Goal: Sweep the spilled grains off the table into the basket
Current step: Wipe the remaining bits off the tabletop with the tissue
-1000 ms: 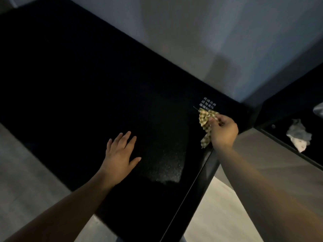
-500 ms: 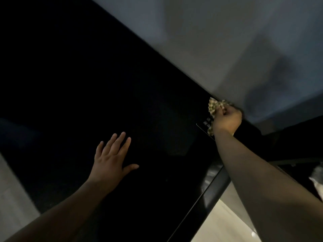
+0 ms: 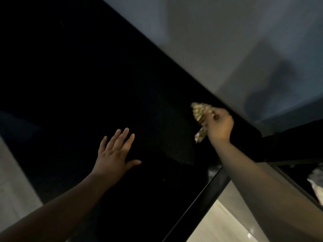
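- A pale floor (image 3: 12, 175) shows at the left edge of the frame, beside the table.
- The black table (image 3: 70, 81) fills the left and centre, and its far edge runs diagonally from top centre to the right.
- The left hand (image 3: 114, 155) lies palm down on the tabletop at centre-left. Its fingers are straight and spread, its thumb is out to the right, and it holds nothing.
- A faint patch of pale specks, seemingly the grains (image 3: 176, 152), sits on the table between the two hands. It is too dim to make out single grains.
- A checked, yellowish cloth (image 3: 200, 113) is bunched at centre-right near the table's far edge, with a tail hanging below the fist.
- The right hand (image 3: 219, 125) grips that cloth with its fingers curled round it, just right of the bunch.
- A grey wall (image 3: 227, 41) with soft shadows fills the upper right.
- At the right edge, a pale crumpled thing (image 3: 314, 180) lies in a dark opening. Whether that opening is the basket cannot be told.
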Demonstrator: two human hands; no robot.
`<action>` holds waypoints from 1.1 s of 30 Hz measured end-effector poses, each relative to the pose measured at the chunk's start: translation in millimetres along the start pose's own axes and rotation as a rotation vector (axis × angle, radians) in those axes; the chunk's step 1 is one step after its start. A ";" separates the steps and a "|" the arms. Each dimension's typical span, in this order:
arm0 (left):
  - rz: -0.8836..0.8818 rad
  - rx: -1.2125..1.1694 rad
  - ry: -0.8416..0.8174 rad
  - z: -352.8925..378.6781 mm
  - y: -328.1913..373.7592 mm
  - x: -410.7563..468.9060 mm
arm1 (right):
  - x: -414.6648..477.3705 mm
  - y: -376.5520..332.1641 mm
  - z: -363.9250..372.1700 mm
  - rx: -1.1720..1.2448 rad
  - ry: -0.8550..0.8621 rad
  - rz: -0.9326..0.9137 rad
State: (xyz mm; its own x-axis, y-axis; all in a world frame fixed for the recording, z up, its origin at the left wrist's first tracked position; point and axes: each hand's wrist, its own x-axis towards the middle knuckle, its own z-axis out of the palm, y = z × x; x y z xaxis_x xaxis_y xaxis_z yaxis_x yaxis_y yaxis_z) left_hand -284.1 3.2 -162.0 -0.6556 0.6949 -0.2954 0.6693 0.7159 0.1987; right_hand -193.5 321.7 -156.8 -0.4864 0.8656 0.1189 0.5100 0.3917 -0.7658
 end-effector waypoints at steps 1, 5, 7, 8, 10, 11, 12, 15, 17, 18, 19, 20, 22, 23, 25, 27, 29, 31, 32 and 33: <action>-0.001 -0.003 -0.006 -0.2 -0.4 -0.2 | 16.5 2.2 -1.8 -0.046 0.078 0.002; 0.025 -0.007 -0.004 1.9 -3.9 -0.9 | 49.2 7.6 10.1 -0.205 0.031 0.088; 0.024 -0.030 0.005 3.6 -4.3 -0.7 | 37.3 4.3 21.9 -0.217 -0.011 0.058; 0.024 -0.039 0.013 3.1 -4.0 -0.4 | 26.1 3.1 28.2 -0.196 -0.015 0.003; 0.036 -0.035 -0.002 3.5 -5.6 -0.2 | -5.8 0.9 40.7 -0.168 -0.032 -0.106; 0.041 -0.033 -0.016 2.9 -5.8 -0.3 | -24.0 -0.2 45.2 -0.155 -0.041 -0.144; 0.040 -0.032 -0.018 2.1 -5.5 0.0 | -41.8 -3.1 48.2 -0.124 -0.053 -0.172; 0.016 -0.036 -0.035 -3.8 0.9 0.5 | -79.2 -15.4 48.7 0.008 -0.136 -0.139; -0.012 -0.038 -0.052 -8.9 6.9 1.2 | -85.6 -21.3 40.2 0.099 -0.196 -0.068; -0.029 -0.037 -0.063 -12.5 9.2 2.0 | -83.0 -23.6 34.0 0.107 -0.172 -0.062; -0.042 -0.036 -0.078 -16.7 10.8 2.5 | -77.5 -24.2 28.2 0.083 -0.118 -0.060; -0.050 -0.038 -0.088 -19.8 12.7 3.9 | -69.6 -23.2 22.2 0.036 -0.058 -0.053; -0.066 -0.040 -0.098 -22.5 15.0 5.8 | -56.7 -18.7 17.8 -0.082 -0.011 0.032; -0.066 -0.038 -0.103 -24.8 16.2 6.0 | -56.9 -16.3 20.0 -0.112 -0.018 0.078; -0.044 -0.053 -0.098 -29.5 13.7 2.9 | -73.7 -18.0 31.7 -0.093 -0.022 0.091; 0.000 -0.094 -0.067 -34.3 4.5 -7.0 | -109.0 -23.7 44.0 -0.079 -0.046 -0.004; 0.046 -0.164 -0.007 -34.3 -14.1 -23.3 | -154.2 -30.3 50.5 -0.074 -0.101 -0.140; 0.094 -0.235 0.059 -29.9 -37.4 -43.1 | -197.3 -37.8 51.9 -0.031 -0.160 -0.206; 0.112 -0.240 0.079 -26.6 -49.4 -53.1 | -215.3 -41.8 51.2 0.000 -0.195 -0.199; 0.120 -0.220 0.083 -23.3 -60.1 -62.8 | -228.2 -45.3 49.9 0.035 -0.235 -0.160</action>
State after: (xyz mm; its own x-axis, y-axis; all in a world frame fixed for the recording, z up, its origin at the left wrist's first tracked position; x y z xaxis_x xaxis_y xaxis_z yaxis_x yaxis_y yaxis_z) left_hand -291.3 -81.9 -133.6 -0.6088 0.7723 -0.1814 0.6580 0.6193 0.4284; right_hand -141.0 90.8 -180.8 -0.7120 0.6959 0.0932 0.3907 0.5030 -0.7710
